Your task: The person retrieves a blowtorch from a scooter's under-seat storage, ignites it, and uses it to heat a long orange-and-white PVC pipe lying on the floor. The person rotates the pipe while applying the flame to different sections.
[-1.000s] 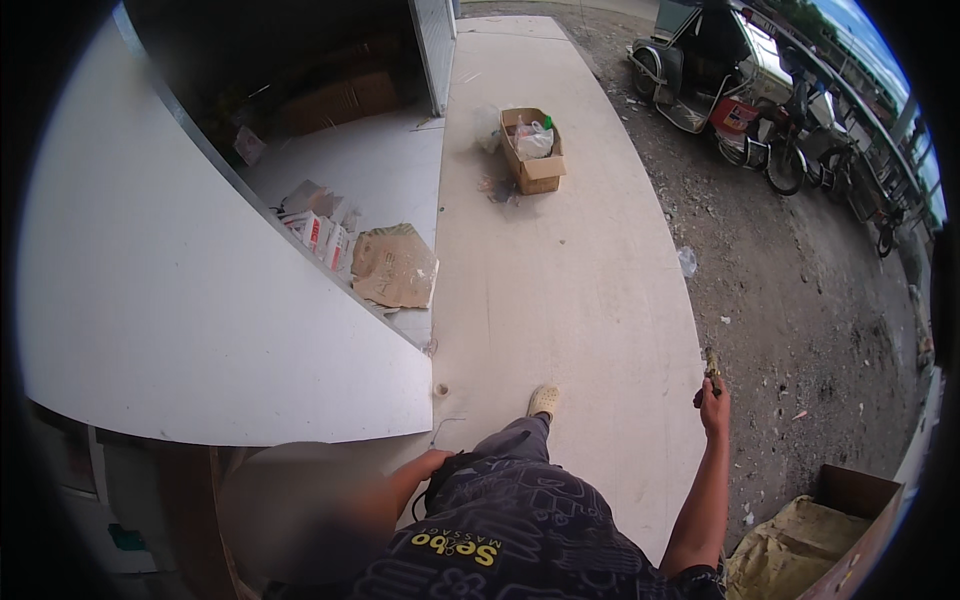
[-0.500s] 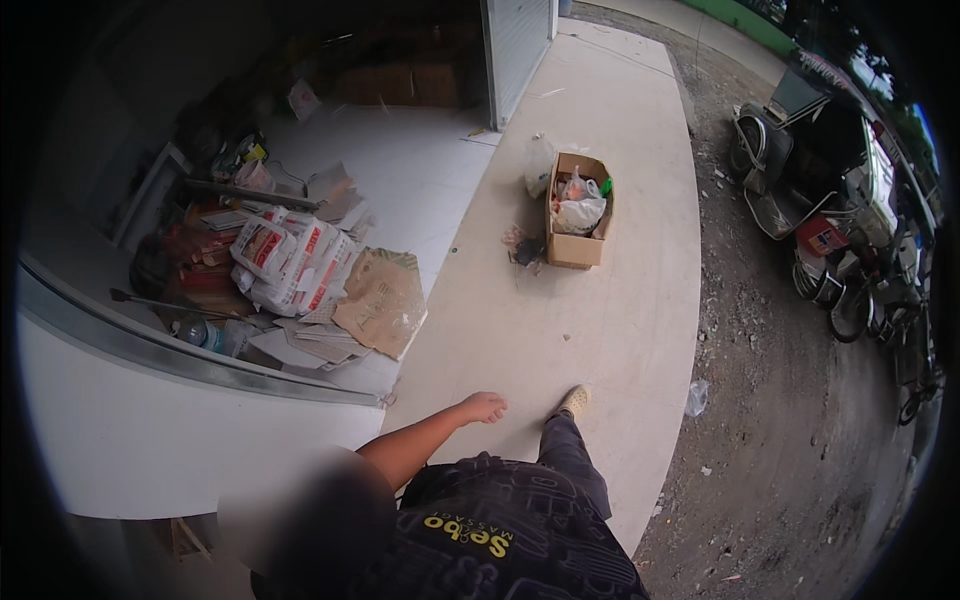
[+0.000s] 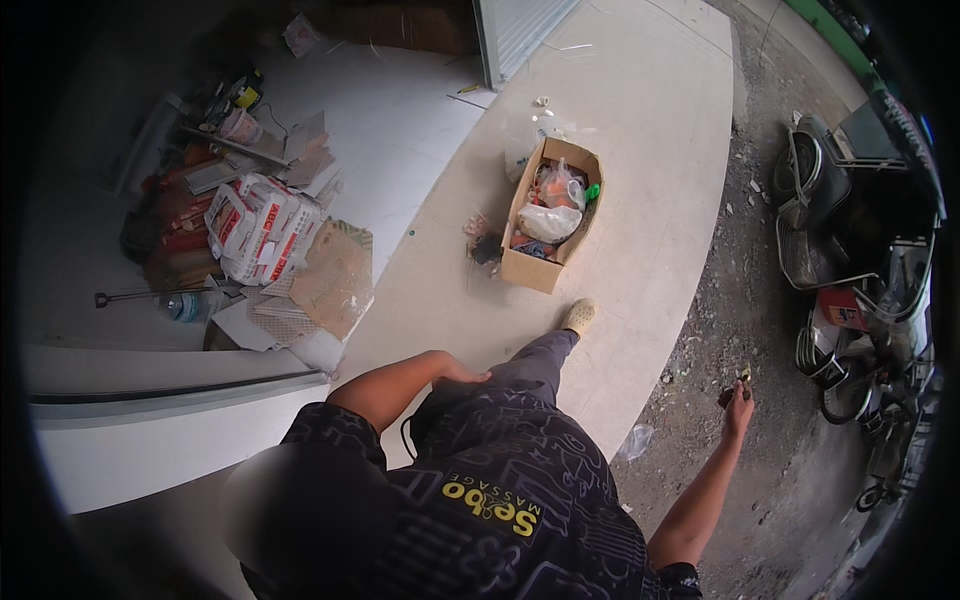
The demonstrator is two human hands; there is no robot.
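My left hand (image 3: pixel 462 371) hangs in front of my thigh, with its fingers seen edge-on, loosely stretched and nothing visible in them. Out to the right, over the gravel, my right hand (image 3: pixel 739 408) is closed on a small dark thing with a pale yellowish tip (image 3: pixel 745 373), too small to name. Ahead on the pale walkway stands an open cardboard box (image 3: pixel 531 271), apart from both hands. Inside it lie plastic bags (image 3: pixel 550 222) and a green item (image 3: pixel 592 192). My foot in a pale clog (image 3: pixel 579 316) is just short of the box.
Left, in an open doorway, white and red sacks (image 3: pixel 262 232) lie among cardboard pieces (image 3: pixel 333 275) and a plastic bottle (image 3: pixel 182 306). Dark scraps (image 3: pixel 486 248) lie beside the box. A motorcycle with a sidecar (image 3: pixel 815 215) stands right on gravel (image 3: pixel 705 300). A shutter (image 3: pixel 525 30) rises ahead.
I have stepped nearer to the box. My left hand has drawn back toward my thigh. My right arm, out of sight before, has come into view holding the small thing.
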